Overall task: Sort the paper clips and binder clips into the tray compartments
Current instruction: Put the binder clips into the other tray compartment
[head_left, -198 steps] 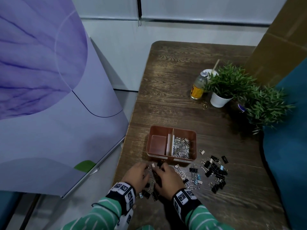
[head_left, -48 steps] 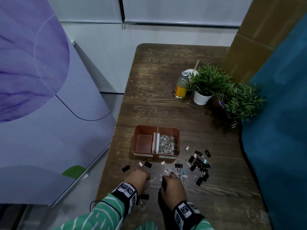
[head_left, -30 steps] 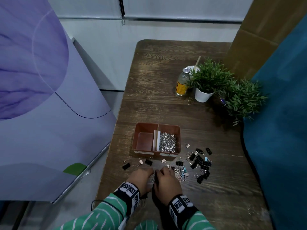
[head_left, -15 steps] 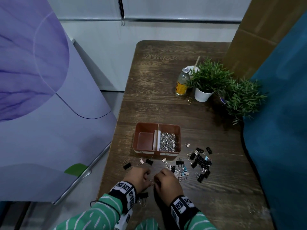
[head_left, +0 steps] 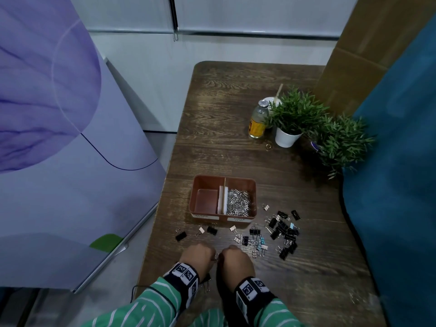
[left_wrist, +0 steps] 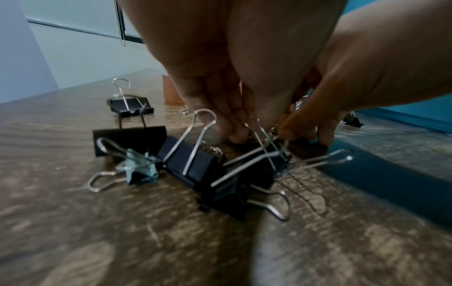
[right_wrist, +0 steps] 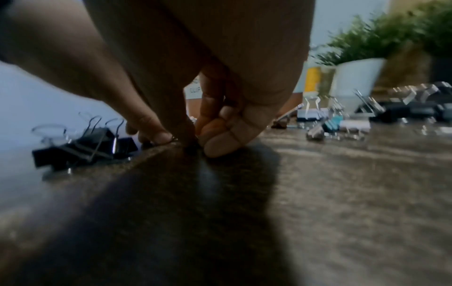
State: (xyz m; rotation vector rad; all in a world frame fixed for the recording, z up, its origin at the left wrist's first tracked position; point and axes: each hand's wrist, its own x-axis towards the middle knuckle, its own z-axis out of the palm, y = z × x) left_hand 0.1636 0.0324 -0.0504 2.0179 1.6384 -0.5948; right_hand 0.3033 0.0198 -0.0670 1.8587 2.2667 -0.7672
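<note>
The brown tray (head_left: pixel 205 182) stands mid-table. Its left compartment is bare, and its right one holds silver paper clips (head_left: pixel 238 204). Loose binder clips (head_left: pixel 283 232), mostly black, lie scattered in front of and to the right of the tray. My left hand (head_left: pixel 199 254) and right hand (head_left: pixel 236 257) are side by side near the table's front edge, fingers curled down. In the left wrist view my left fingertips (left_wrist: pixel 234 135) pinch a black binder clip among a small heap (left_wrist: pixel 195 164). In the right wrist view my right fingers (right_wrist: pixel 220 139) pinch a small dark clip on the table.
A glass bottle (head_left: pixel 258 120), a white-potted plant (head_left: pixel 289 128) and a second plant (head_left: pixel 342 142) stand at the back right. A blue fabric surface (head_left: pixel 401 185) borders the table's right edge. A purple panel (head_left: pixel 59 138) lies beyond the left edge.
My hands, apart 1.6 s ago, have come together and drawn slightly back toward the front edge. The scattered clips and the tray have not moved.
</note>
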